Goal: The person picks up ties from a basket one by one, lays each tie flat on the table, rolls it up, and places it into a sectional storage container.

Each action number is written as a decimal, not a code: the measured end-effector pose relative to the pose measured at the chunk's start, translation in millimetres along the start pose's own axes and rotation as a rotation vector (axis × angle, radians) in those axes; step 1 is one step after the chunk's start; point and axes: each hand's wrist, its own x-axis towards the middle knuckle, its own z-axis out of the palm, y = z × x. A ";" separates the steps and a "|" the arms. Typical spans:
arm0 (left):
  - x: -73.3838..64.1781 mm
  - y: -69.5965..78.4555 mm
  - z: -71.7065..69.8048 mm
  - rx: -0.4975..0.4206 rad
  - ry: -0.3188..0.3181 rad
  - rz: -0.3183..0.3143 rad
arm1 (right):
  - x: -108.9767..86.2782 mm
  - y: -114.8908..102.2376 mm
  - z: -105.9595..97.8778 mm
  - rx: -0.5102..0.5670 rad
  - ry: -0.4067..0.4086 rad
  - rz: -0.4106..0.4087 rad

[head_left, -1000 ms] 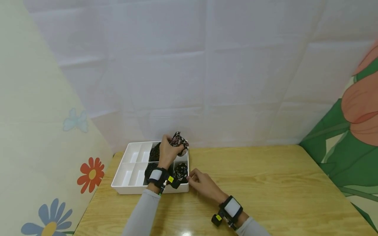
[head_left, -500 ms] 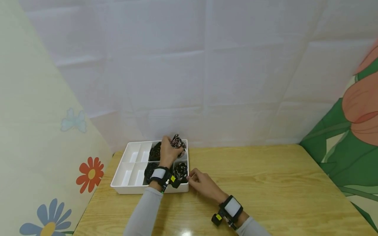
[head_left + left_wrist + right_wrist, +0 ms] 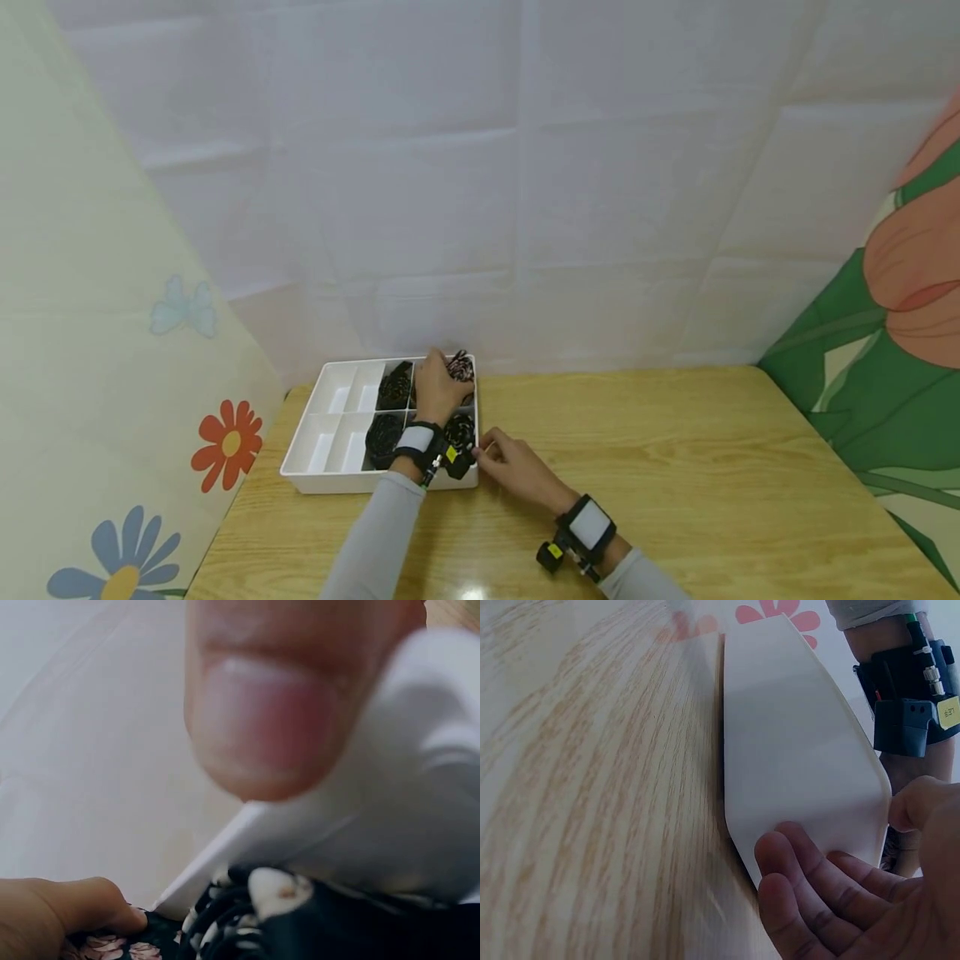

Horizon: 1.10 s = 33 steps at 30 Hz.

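Observation:
A white divided box [image 3: 363, 483] stands at the left of the wooden table. In its back right compartment is a rolled dark cloth [image 3: 461, 365] with a pale and pink floral print. My left hand [image 3: 437, 387] grips this roll from above, fingers at its far side. In the left wrist view the thumb [image 3: 262, 727] looms large above a roll [image 3: 247, 922] with pale spots. My right hand [image 3: 840, 915] holds the box's front right corner, thumb over the rim and fingers against the outer wall [image 3: 795, 735].
More dark rolls fill nearby compartments: one at back [image 3: 393, 386], one at front [image 3: 384, 439] and one at front right [image 3: 460, 429]. Compartments on the left show bare white bottoms. A pale sheet [image 3: 420, 208] hangs behind the table [image 3: 660, 467].
My left hand has lowered the floral roll into the back right compartment and shifted slightly right. The right hand has stayed at the box's corner.

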 end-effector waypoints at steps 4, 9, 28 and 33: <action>-2.1 1.2 -1.9 -0.001 -0.029 -0.015 | 0.4 0.4 0.5 0.000 -0.010 -0.005; -4.2 0.6 -7.0 0.037 -0.089 -0.032 | -0.2 1.9 0.4 0.021 -0.018 -0.022; -7.5 -8.7 -9.2 0.108 -0.145 0.104 | -0.7 5.2 2.3 0.031 -0.025 -0.022; -7.9 -9.3 -13.2 0.089 -0.212 0.053 | -1.7 4.3 0.6 0.021 -0.027 -0.022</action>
